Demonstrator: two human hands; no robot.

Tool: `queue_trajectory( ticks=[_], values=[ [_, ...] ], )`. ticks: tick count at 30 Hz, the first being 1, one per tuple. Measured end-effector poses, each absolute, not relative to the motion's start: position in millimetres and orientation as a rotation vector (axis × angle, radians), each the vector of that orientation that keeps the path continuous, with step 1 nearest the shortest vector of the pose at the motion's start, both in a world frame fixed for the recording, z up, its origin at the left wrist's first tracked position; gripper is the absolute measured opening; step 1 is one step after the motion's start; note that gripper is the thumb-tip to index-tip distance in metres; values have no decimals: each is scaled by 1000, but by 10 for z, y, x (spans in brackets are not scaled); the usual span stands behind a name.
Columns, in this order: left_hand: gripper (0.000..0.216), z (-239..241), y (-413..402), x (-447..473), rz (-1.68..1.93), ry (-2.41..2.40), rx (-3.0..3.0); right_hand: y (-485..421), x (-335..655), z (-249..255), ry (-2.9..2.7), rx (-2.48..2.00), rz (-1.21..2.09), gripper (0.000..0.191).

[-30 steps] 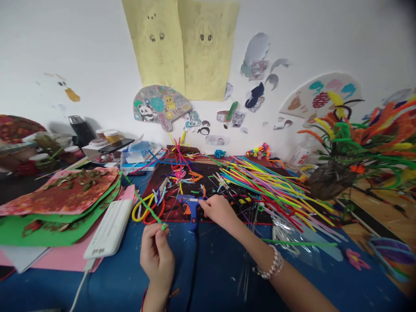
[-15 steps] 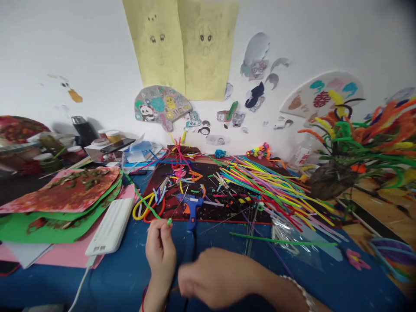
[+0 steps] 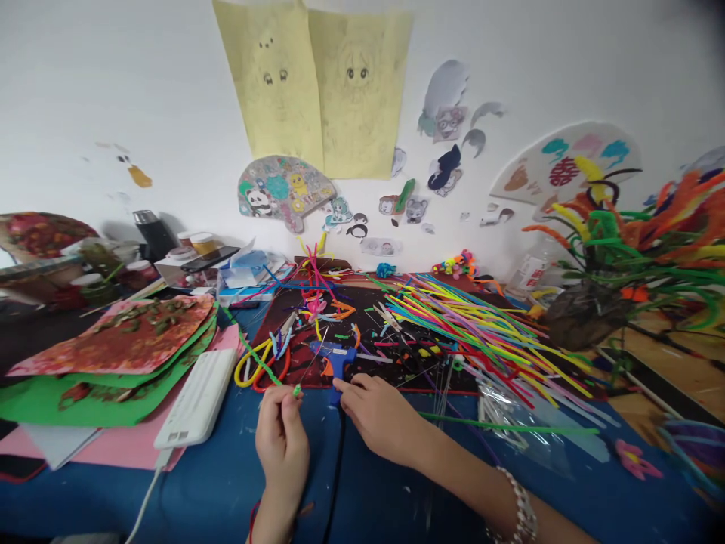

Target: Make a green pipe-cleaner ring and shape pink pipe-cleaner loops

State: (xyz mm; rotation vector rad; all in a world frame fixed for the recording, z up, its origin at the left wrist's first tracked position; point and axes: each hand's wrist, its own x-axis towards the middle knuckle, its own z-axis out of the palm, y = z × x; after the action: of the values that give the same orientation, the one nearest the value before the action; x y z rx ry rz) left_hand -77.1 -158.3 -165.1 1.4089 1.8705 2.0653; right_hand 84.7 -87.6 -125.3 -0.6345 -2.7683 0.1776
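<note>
My left hand (image 3: 282,434) is closed on a twisted green pipe cleaner (image 3: 261,363), pinched between thumb and fingers. Its short green end pokes out above the thumb, and the long stem slants up and left. Just to the right lies a blue hot glue gun (image 3: 338,364) on the dark mat, nozzle toward the left. My right hand (image 3: 377,415) has its fingers closed at the gun's handle; the fingertips' far side is hidden. A black cord (image 3: 335,476) runs from the handle down between my wrists. Yellow and red pipe cleaner loops (image 3: 249,366) lie beyond my left hand.
Loose colourful pipe cleaners (image 3: 464,325) cover the right of the mat (image 3: 374,381), near scissors (image 3: 396,325). A white power strip (image 3: 198,397) and painted sheets (image 3: 130,340) lie left. A pipe cleaner bouquet (image 3: 612,249) and a pink flower (image 3: 637,459) are right.
My right hand has moved up and forward from near my left wrist to the glue gun's handle. The left hand still holds the green pipe cleaner in about the same place.
</note>
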Motion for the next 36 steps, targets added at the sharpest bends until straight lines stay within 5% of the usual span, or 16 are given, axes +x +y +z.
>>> queue_trajectory(
  ticks=[7,18,26,29,33,36],
  values=[
    [22,-1653,-1572,-752,2049,1878,1421,-996,722,-1349,-2787,-548,-87,27],
    [22,-1569,-1578,-715,1989,1914,1545,-885,728,-1306,-2692,-584,50,35],
    [19,-1509,-1592,-683,1932,1858,1696,-1054,710,-951,-2262,-591,827,41],
    [18,-1497,-1602,-681,1917,1842,1741,-1057,581,-976,-2347,-627,720,22],
    [18,-1502,-1607,-685,1902,1862,1744,-1031,561,-1031,-2410,-650,590,31],
    [18,-1517,-1605,-688,1890,1874,1734,-1045,850,-874,-2371,-531,791,34]
  ],
)
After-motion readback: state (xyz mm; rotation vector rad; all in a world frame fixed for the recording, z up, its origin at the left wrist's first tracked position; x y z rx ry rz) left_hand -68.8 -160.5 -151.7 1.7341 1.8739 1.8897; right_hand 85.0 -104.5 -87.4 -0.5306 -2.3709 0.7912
